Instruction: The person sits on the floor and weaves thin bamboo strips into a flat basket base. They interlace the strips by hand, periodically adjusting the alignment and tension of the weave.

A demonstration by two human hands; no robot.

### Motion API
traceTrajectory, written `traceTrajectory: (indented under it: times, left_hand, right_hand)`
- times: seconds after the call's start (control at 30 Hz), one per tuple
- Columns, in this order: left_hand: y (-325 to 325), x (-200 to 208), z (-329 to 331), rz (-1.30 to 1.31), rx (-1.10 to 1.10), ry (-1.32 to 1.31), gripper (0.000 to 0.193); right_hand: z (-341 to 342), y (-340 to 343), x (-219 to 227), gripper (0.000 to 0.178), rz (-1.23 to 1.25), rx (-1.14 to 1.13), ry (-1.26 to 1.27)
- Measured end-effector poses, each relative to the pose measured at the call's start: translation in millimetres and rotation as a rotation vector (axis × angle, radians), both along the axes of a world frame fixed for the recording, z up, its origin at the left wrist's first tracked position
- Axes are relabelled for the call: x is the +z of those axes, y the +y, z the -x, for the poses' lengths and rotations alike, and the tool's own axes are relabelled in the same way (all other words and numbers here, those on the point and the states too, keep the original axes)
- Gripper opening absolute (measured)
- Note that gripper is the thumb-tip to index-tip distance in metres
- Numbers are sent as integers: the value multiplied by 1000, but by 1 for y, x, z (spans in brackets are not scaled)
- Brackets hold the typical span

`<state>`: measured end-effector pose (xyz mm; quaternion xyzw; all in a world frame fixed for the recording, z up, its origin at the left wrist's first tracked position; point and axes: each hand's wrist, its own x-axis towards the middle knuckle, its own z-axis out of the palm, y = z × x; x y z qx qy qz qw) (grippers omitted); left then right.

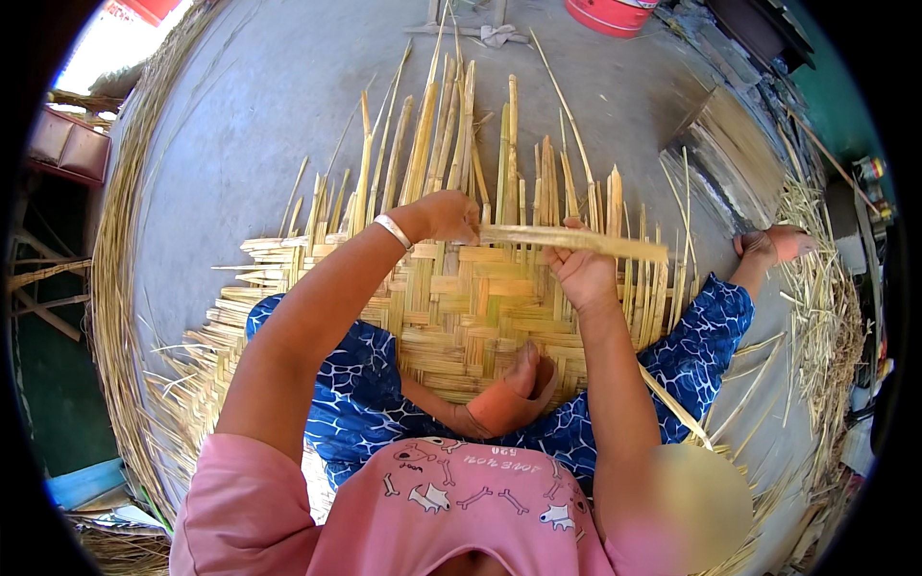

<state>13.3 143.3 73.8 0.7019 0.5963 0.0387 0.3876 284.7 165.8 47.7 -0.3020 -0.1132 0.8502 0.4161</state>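
Observation:
A flat, pale yellow reed strip [528, 236] lies crosswise over a partly woven mat [461, 326]. My left hand [445, 216], with a silvery bracelet at the wrist, is closed round the strip's left end. Further right, my right hand [584, 276] grips the same strip from below; its fingers are partly hidden behind it, and the right end sticks out past the hand. Upright reed strips [447, 125] of uneven length fan out from the mat's far edge. Nearer me, the weave shows a broad over-and-under pattern.
My legs in blue patterned trousers [696, 326] rest on the mat, one bare foot [519, 389] near its middle. Long reeds [120, 317] line the left side. Loose reeds [812, 307], a wooden board [735, 149] and a red bucket [610, 13] stand at the right and back.

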Motion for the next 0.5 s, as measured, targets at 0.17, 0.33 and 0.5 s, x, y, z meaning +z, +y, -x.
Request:
traceTrajectory:
  times: [0.17, 0.33, 0.5]
  left_hand:
    - [-12, 10, -1, 10, 12, -24, 27]
    - [-29, 5, -1, -265, 117, -145, 21]
    - [-48, -2, -4, -309, 355, -210, 20]
  right_hand:
    - [49, 29, 9, 32, -45, 197, -254]
    - [71, 62, -1, 23, -289, 488, -702]
    - [96, 66, 14, 13, -393, 732, -1120]
